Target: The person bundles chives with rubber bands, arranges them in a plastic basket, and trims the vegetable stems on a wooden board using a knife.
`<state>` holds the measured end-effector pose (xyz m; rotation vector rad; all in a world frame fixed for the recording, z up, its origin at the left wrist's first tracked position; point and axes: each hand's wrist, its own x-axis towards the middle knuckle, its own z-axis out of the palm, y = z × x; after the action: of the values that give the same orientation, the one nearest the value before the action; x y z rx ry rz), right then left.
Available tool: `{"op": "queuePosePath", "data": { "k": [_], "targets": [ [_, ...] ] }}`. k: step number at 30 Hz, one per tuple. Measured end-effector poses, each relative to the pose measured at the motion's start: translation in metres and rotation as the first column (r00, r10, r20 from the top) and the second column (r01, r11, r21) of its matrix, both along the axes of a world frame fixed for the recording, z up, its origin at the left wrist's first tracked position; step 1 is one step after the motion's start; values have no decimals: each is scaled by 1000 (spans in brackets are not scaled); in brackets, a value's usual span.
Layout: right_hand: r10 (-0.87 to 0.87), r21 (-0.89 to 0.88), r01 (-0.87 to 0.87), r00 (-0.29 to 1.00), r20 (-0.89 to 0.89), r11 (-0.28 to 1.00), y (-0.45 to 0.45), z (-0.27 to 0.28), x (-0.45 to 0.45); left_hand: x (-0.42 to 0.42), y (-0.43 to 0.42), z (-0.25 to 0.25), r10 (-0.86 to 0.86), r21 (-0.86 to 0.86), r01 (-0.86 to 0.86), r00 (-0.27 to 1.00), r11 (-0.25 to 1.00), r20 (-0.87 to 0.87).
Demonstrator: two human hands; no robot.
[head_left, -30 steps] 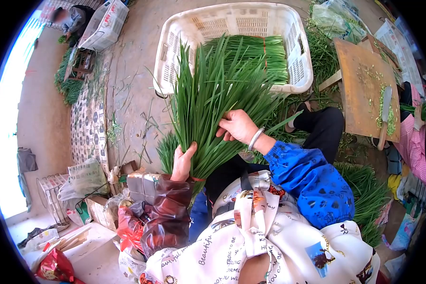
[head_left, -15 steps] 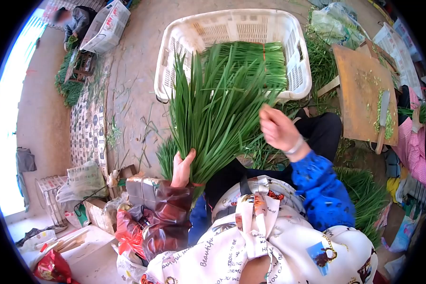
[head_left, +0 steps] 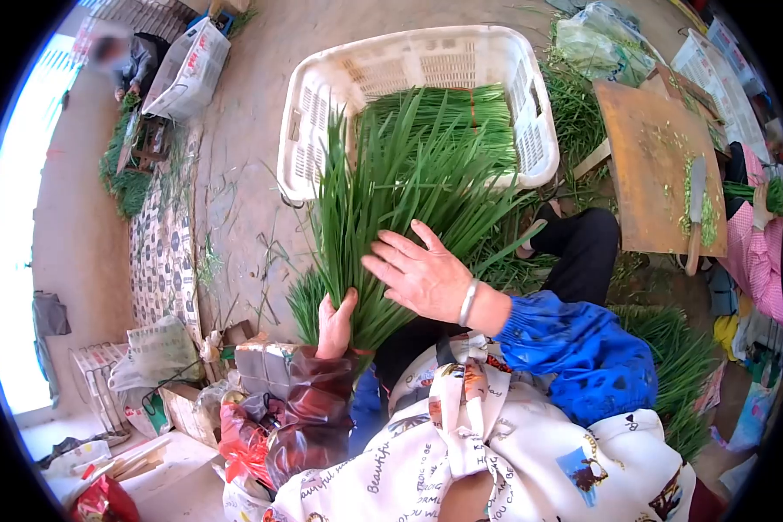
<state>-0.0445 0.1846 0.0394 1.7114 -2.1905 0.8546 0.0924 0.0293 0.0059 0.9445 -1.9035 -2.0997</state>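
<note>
My left hand (head_left: 335,324) is wrapped round the lower end of a bunch of garlic chives (head_left: 383,200), whose long green leaves fan out upward. My right hand (head_left: 422,271) lies over the leaves on the right side of the bunch, fingers spread and touching them. Beyond the leaf tips stands a white plastic basket (head_left: 544,152), partly hidden by the bunch. Inside it lie tied chives (head_left: 487,122) with a red band across them.
To the right a wooden board (head_left: 644,165) carries a knife (head_left: 697,204) and green scraps. More chives (head_left: 661,357) lie at my right side. Bags and boxes crowd the left. At the far left a person (head_left: 135,65) sits near a white crate (head_left: 191,70).
My right hand has moved left and down from beside the leaf tips onto the bunch, and its fingers have opened. The left hand keeps its hold. The view has shifted slightly.
</note>
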Motion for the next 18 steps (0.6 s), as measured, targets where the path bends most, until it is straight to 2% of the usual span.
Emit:
{"op": "queuePosePath", "data": {
  "k": [1, 2, 4, 8, 11, 15, 18],
  "targets": [
    [-76, 86, 79, 997, -34, 993, -3, -6, 2, 2, -3, -4, 17, -2, -17, 1000, 1000, -5],
    [-77, 82, 80, 996, -36, 993, -2, -7, 3, 3, -5, -6, 36, -2, -36, 999, 999, -10],
    [5, 272, -47, 988, 154, 961, 7, -10, 5, 7, -8, -10, 60, 5, -60, 998, 998, -11],
    [3, 98, -21, 983, 182, 995, 10, -15, 2, 5, -3, 0, 40, 48, -40, 999, 998, 4],
    [8, 50, -21, 967, 256, 999, 9, -9, -3, 5, -2, 0, 43, 10, -43, 999, 999, -6],
    [-59, 46, 48, 959, 276, 998, 5, -5, -4, 12, -6, -10, 3, -71, -2, 1000, 997, 14],
    [-113, 90, 96, 972, 205, 991, 5, -7, -2, 14, -6, -10, -5, -131, 9, 1000, 991, 29]
  ]
}}
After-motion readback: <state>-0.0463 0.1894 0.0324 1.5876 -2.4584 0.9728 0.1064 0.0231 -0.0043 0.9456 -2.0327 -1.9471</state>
